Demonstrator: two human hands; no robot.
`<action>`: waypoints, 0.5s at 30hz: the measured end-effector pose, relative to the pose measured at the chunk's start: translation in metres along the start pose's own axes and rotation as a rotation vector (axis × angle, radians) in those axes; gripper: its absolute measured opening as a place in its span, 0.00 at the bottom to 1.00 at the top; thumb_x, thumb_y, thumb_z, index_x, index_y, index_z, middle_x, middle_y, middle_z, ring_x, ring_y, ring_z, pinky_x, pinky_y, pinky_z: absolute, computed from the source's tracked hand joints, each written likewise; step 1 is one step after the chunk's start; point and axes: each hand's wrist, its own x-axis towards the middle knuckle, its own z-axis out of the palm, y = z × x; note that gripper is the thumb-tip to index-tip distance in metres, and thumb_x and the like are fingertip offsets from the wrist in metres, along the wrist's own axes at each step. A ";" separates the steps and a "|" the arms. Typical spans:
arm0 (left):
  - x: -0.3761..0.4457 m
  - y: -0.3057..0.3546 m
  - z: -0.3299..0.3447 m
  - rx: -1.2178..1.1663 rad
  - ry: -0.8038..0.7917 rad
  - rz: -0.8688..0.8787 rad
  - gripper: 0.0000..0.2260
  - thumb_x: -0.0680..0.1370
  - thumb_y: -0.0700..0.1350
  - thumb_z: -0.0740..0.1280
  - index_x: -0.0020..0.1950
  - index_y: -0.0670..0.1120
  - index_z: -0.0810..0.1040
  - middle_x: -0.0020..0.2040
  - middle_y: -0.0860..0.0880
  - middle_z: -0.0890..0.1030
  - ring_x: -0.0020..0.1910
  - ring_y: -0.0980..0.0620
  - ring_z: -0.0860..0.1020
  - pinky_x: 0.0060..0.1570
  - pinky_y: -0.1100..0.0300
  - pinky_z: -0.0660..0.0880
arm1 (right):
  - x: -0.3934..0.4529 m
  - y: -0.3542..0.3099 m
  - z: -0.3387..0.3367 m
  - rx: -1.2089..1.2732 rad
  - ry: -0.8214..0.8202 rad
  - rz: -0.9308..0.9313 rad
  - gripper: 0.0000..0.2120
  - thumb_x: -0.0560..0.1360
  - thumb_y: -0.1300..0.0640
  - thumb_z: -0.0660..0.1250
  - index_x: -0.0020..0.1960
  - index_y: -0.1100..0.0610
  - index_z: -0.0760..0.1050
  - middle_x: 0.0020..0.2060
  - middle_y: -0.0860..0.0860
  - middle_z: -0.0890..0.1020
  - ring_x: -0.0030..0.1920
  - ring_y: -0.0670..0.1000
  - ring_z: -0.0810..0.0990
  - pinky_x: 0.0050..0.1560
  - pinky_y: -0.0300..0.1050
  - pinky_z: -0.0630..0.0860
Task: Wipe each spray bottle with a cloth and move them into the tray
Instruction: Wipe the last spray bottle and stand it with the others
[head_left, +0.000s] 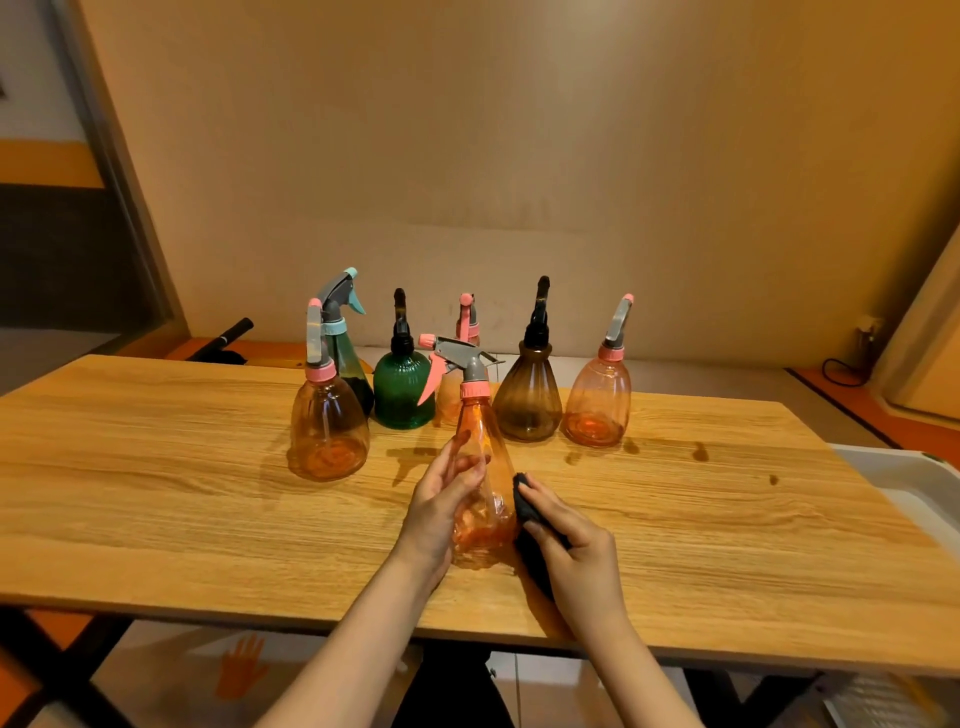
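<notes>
The left hand (441, 506) wraps around the lower body of a clear orange spray bottle (480, 467), fingers curled behind it and thumb in front, holding it tipped a little with its grey and pink trigger head (457, 361) leaning away from the person; this grip looks meant to steady the bottle and leave its right flank bare for cleaning. The right hand (576, 561) is closed on a dark cloth (527, 506), bunched under the fingers and pressed against that bare flank near the bottle's base, so the wipe is under way and, judging by that, this bottle is not yet ready to move. Whether the base rests on the wooden tabletop (182, 493) or hangs just above it, I cannot tell. Behind the held bottle six more bottles stand upright in a loose row: a pale orange one (327, 426) to its left, a tall dark green one (353, 374) behind that, a ribbed green one (402, 387), a small orange one (460, 384) partly hidden by the held bottle's head, a brown one (527, 400) and another pale orange one (597, 400) to its right. The white tray (893, 478) lies well to the right of the held bottle at the tabletop's edge, and the part in view holds no bottle, probably placed there for a short carry with the free hand.
</notes>
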 end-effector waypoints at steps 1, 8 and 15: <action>-0.001 0.001 0.001 -0.008 0.009 0.003 0.22 0.70 0.43 0.73 0.63 0.51 0.74 0.59 0.41 0.81 0.59 0.42 0.79 0.59 0.47 0.75 | -0.001 -0.001 -0.001 0.000 -0.010 0.004 0.29 0.71 0.74 0.67 0.54 0.40 0.76 0.56 0.32 0.75 0.60 0.32 0.71 0.59 0.27 0.67; -0.012 0.004 0.007 0.020 0.074 0.000 0.31 0.68 0.47 0.70 0.71 0.52 0.68 0.62 0.45 0.79 0.58 0.46 0.79 0.48 0.55 0.77 | -0.004 -0.005 -0.012 0.020 -0.069 0.056 0.27 0.71 0.74 0.66 0.52 0.41 0.76 0.54 0.36 0.76 0.57 0.28 0.71 0.57 0.24 0.66; -0.027 0.001 0.005 0.122 0.210 -0.091 0.31 0.69 0.49 0.72 0.70 0.47 0.67 0.57 0.44 0.81 0.51 0.47 0.81 0.43 0.57 0.77 | -0.001 -0.011 -0.012 0.162 0.045 0.105 0.24 0.73 0.74 0.64 0.49 0.44 0.78 0.50 0.38 0.79 0.54 0.31 0.75 0.54 0.26 0.69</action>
